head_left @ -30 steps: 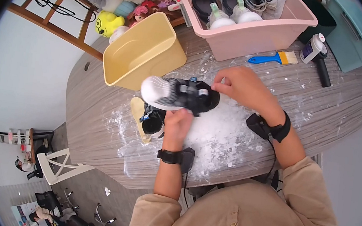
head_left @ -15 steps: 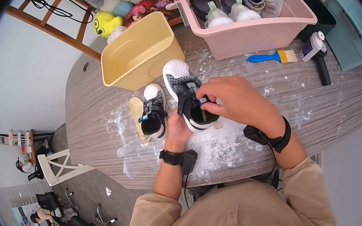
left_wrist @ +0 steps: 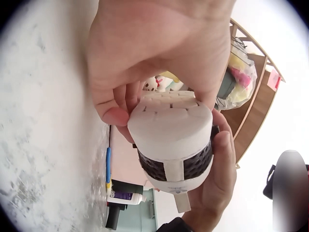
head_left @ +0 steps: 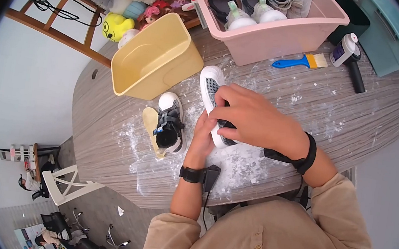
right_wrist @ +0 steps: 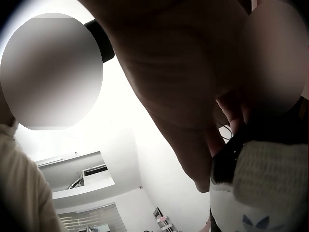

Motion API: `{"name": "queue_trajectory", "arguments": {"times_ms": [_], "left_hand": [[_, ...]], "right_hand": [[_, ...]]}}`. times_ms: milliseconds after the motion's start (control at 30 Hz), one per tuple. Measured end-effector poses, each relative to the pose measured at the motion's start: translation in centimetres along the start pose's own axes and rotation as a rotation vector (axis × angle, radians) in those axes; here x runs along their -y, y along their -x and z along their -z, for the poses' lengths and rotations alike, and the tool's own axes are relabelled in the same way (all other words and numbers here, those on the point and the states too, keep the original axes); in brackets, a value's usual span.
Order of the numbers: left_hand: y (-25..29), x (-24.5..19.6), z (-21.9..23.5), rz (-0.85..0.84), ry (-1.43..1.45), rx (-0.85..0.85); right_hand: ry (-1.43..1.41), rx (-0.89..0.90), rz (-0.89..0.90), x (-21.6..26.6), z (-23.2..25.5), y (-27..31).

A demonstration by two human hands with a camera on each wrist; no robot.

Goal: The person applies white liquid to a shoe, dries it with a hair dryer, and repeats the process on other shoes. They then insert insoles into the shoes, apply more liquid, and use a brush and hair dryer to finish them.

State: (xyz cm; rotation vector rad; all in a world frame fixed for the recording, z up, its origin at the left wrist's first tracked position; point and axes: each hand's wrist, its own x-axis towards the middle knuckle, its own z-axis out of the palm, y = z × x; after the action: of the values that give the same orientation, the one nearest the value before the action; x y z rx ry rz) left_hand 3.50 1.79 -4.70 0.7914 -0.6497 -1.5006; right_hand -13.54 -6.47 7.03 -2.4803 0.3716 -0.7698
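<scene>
A small black-and-white sneaker is held over the powder-dusted table, turned on its side with its toe pointing away. Its heel faces the camera in the left wrist view. My left hand grips it from the sole side, fingers and thumb around the sole. My right hand lies across the strap area, fingers curled onto the shoe and hiding much of the upper. In the right wrist view the white heel shows below my dark hand. The matching sneaker stands to the left beside a tan insole-shaped piece.
White powder is scattered over the wooden table. Farther back stand a yellow bin and a pink bin with several shoes. A blue-handled brush, a white bottle and a black-handled tool lie at right.
The held sneaker has swung from toe-left to toe-away and rolled onto its side. My right hand has moved from its heel onto the strap area.
</scene>
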Motion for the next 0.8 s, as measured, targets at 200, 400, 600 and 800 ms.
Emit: {"name": "queue_trajectory", "arguments": {"times_ms": [200, 400, 600, 800], "left_hand": [[-0.1, -0.9, -1.1, 0.021, -0.007, -0.02], [0.4, -1.1, -1.0, -0.003, 0.006, -0.031], [0.6, -0.2, 0.1, 0.015, 0.17, 0.031], [-0.1, -0.8, -0.2, 0.105, 0.452, -0.06]], "right_hand": [[-0.025, -0.098, -0.076, -1.0, -0.5, -0.2], [-0.24, -0.231, -0.326, -0.8, 0.9, -1.0], [-0.28, -0.399, -0.514, -6.5, 1.4, -0.3], [-0.217, -0.119, -0.451, -5.2, -1.2, -0.8]]}}
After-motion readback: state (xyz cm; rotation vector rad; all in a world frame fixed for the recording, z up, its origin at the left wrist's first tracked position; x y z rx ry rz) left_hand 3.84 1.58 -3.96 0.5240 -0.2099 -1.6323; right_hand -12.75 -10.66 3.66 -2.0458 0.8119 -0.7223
